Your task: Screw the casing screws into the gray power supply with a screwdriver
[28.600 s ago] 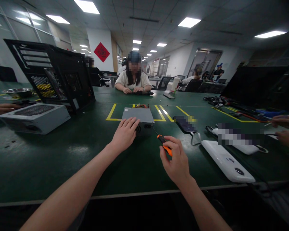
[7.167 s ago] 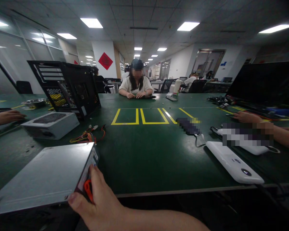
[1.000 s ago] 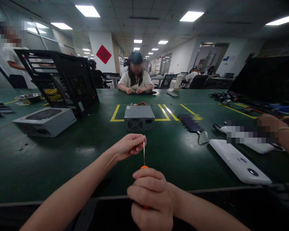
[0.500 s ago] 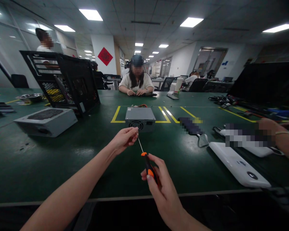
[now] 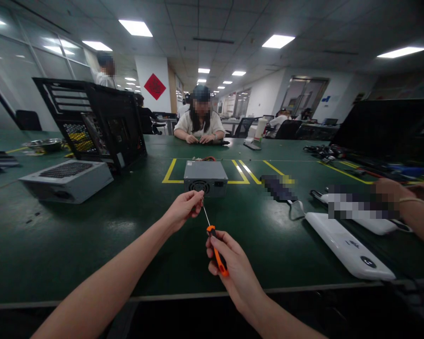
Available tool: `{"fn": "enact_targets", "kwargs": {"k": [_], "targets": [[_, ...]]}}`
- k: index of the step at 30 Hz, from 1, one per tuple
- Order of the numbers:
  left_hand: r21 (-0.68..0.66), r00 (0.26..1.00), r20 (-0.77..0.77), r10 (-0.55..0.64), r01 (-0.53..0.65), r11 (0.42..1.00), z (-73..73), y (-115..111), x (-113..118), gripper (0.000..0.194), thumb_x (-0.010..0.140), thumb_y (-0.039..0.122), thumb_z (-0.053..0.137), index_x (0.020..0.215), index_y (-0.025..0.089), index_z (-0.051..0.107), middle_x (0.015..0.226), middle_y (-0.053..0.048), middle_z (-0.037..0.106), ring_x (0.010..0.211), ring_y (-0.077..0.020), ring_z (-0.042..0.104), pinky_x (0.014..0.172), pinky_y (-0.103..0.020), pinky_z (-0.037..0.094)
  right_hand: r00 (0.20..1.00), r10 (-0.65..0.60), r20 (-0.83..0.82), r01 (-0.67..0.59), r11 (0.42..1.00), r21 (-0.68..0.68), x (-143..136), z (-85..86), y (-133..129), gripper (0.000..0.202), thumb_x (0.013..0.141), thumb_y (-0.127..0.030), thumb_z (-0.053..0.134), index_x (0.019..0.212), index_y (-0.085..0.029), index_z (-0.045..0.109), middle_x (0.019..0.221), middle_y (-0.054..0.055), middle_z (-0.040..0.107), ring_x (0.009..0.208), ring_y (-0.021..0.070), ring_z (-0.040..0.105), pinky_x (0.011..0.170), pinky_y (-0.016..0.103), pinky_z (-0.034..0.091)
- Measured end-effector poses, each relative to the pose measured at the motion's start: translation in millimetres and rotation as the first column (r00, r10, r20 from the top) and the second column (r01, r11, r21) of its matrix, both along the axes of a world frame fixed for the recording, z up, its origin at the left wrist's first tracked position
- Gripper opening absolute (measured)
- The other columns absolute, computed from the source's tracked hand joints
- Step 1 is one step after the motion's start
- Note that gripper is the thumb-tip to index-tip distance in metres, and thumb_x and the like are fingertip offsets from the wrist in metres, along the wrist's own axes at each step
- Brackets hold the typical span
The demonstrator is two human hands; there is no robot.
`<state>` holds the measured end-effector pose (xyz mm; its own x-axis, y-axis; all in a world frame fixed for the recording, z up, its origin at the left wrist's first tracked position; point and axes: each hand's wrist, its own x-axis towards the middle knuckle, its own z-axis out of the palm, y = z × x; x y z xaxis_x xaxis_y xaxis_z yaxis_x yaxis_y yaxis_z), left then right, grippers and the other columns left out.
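An orange and black screwdriver (image 5: 217, 256) is gripped by its handle in my right hand (image 5: 233, 268). Its thin metal shaft points up and away, with the tip reaching the fingers of my left hand (image 5: 187, 206). Those fingers are pinched together at the tip; whatever they hold is too small to make out. Just beyond my left hand a grey computer power supply (image 5: 207, 170) stands on the green table (image 5: 155, 263), its fan grille and socket facing me. My left fingers overlap its lower front edge in view, and I cannot tell if they touch it.
To the left lie another power supply (image 5: 69, 181) and an open black computer case (image 5: 118, 127). A metal bowl (image 5: 47, 145) sits behind. White devices (image 5: 349, 245) and a cable are on the right, near another person's hand (image 5: 392, 193). A person (image 5: 199, 120) sits opposite.
My right hand has turned the screwdriver handle and shifted its grip on it. The left hand stays pinched at the tip. In the background, a standing person has moved right.
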<state>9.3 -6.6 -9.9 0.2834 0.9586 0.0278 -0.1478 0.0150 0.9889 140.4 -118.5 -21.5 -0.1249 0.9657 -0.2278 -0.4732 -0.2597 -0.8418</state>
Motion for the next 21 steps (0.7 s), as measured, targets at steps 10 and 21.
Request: {"fn": "enact_targets", "kwargs": {"k": [10,21], "targets": [[-0.034,0.997,0.079,-0.007,0.01,0.999,-8.0,5,2,0.037,0.074,0.049,0.063,0.071,0.013,0.053,0.057,0.004,0.044,0.044,-0.0022,0.037,0.037,-0.013,0.024,0.998,-0.02,-0.067,0.018,0.999,-0.028,-2,0.5,6,0.033,0.059,-0.035,0.073,0.081,-0.016,0.056,0.072,-0.001,0.053,0.061,0.0084,0.045,0.042,0.016,0.03],[-0.097,0.998,0.041,0.047,-0.043,0.994,-13.9,6,6,0.044,0.075,0.051,0.061,0.095,0.012,0.06,0.079,-0.001,0.055,0.049,-0.0023,0.045,0.041,-0.015,0.031,0.984,-0.168,-0.067,0.164,0.985,-0.052,13,5.1,40,0.02,0.062,-0.025,0.07,0.074,-0.017,0.057,0.067,-0.002,0.055,0.06,0.0078,0.049,0.045,0.016,0.034]]}}
